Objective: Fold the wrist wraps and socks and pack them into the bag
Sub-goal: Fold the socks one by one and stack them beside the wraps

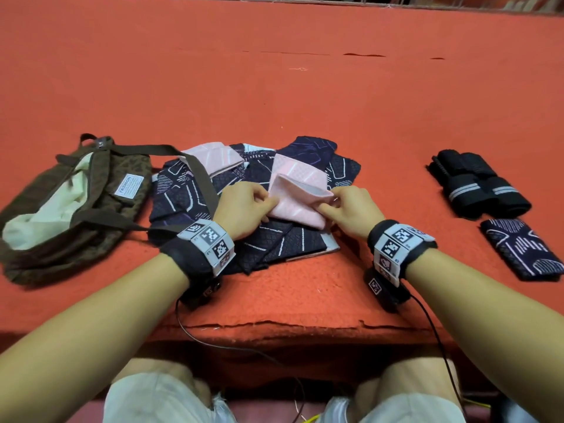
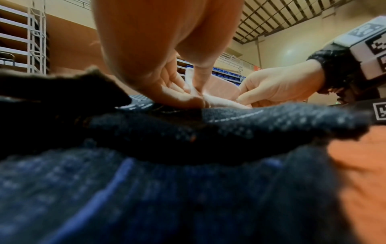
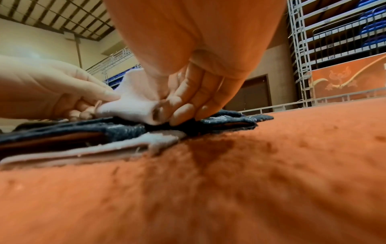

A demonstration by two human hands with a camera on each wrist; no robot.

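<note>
A pink sock (image 1: 300, 196) lies half folded on top of a pile of dark navy patterned socks (image 1: 195, 190) in the middle of the orange surface. My left hand (image 1: 248, 206) pinches the pink sock's left edge. My right hand (image 1: 348, 206) pinches its right edge, fingers curled over the fold (image 3: 133, 105). In the left wrist view both hands meet at the pink sock (image 2: 219, 102) above the navy socks (image 2: 208, 132). A second pink sock (image 1: 213, 158) lies at the back of the pile. The brown bag (image 1: 70, 203) lies open at the left.
Rolled black wrist wraps (image 1: 482, 183) with grey stripes lie at the right, with a folded navy sock (image 1: 522, 248) just in front of them. The bag's strap (image 1: 201, 175) crosses the sock pile. The orange felt (image 1: 274, 87) stretches far back. The table's front edge is near my wrists.
</note>
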